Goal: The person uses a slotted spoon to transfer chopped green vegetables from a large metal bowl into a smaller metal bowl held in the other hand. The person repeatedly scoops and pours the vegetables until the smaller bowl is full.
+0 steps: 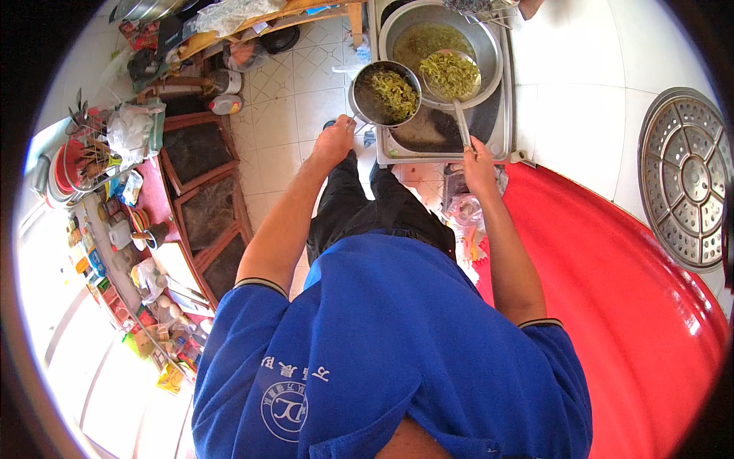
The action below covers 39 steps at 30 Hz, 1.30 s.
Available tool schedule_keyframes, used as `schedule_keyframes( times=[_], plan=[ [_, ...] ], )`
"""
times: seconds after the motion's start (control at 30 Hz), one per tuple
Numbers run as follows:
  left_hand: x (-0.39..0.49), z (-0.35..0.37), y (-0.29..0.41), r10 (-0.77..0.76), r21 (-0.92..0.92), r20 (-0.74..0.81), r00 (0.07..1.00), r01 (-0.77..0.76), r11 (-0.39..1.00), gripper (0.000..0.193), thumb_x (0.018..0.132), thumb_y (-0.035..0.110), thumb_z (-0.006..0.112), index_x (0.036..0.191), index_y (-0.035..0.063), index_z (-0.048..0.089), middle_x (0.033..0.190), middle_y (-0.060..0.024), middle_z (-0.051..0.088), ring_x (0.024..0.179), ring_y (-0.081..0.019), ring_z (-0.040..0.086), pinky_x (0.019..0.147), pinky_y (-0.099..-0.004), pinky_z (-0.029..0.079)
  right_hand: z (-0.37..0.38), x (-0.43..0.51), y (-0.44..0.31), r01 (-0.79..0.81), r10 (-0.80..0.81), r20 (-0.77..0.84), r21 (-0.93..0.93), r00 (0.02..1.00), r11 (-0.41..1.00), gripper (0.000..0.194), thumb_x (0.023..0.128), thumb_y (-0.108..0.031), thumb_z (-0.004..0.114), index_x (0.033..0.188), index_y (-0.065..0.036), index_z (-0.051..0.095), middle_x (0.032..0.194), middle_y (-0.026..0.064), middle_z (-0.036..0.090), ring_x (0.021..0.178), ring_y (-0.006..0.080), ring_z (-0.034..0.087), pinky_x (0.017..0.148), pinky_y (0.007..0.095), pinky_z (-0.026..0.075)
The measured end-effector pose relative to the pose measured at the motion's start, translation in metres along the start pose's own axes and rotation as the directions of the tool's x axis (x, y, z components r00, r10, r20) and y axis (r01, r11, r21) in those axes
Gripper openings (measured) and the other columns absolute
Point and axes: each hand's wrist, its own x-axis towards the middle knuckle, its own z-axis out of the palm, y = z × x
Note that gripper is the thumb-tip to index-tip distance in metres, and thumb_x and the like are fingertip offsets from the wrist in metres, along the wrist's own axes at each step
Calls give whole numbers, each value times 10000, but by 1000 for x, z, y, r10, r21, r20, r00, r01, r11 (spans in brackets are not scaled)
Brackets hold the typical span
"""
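My left hand (334,140) grips the thin handle of a round steel pan (367,112), which holds a heap of chopped yellow-green vegetables (394,94). My right hand (480,163) is closed around the long metal handle of a skimmer (462,123). Its round head carries a load of the same greens and hangs over a wide metal wok (492,86). Murky greenish liquid with bits of greens (416,43) fills the wok's bottom. The steel pan is held just left of the wok, near its rim, and partly over the stove's edge.
The wok sits on a stove (385,152) with a steel rim. A red-covered surface (596,287) lies to the right, below a perforated steamer plate (695,179) against white tiles. At left stand a cabinet (200,140), a utensil rack (86,166) and a plastic jug (226,104).
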Motion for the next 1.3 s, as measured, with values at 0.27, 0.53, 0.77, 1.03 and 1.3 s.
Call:
schedule_keyframes(
  times=[0.27, 0.53, 0.77, 1.03, 1.3],
  plan=[
    [8, -7, 17, -17, 54, 145, 989, 10, 998, 221, 955, 173, 460, 1110, 63, 574, 958, -259, 688, 928, -440, 665, 833, -540, 512, 13, 3, 1, -96, 92, 35, 130, 995, 987, 447, 963, -221, 504, 1328, 34, 532, 1211, 241, 638, 1138, 334, 614, 982, 382, 450],
    [20, 0, 11, -1, 147, 140, 990, -20, 989, 202, 933, 154, 473, 1062, 22, 554, 923, -284, 681, 893, -452, 668, 804, -544, 519, 12, 0, -9, -81, 76, 46, 99, 996, 992, 436, 973, -211, 506, 1341, 21, 533, 978, 146, 676, 839, 211, 644, 767, 341, 500],
    [45, 6, 20, 91, 111, 139, 986, -107, 988, 158, 889, 117, 577, 993, -3, 584, 945, -212, 623, 898, -413, 655, 767, -500, 530, 2, -3, -17, -119, 100, 108, 193, 989, 974, 424, 976, -195, 518, 1348, 8, 536, 841, 49, 621, 678, 105, 554, 632, 293, 468],
    [37, 21, 1, 216, -7, -52, 975, -217, 976, 272, 992, 230, 466, 917, 2, 593, 868, -265, 663, 835, -456, 635, 751, -538, 506, 5, 1, -10, -13, 15, -18, 77, 1000, 997, 420, 977, -199, 521, 1338, 15, 533, 1161, 187, 652, 1029, 255, 637, 908, 352, 480],
    [17, -5, 42, 40, -102, -43, 998, -44, 994, 308, 1020, 255, 417, 902, 10, 560, 868, -234, 633, 850, -456, 615, 725, -536, 487, -20, -13, -28, -57, 71, -119, 115, 990, 992, 421, 974, -203, 534, 1350, -13, 531, 1092, 175, 665, 977, 245, 644, 873, 358, 487]
  ],
)
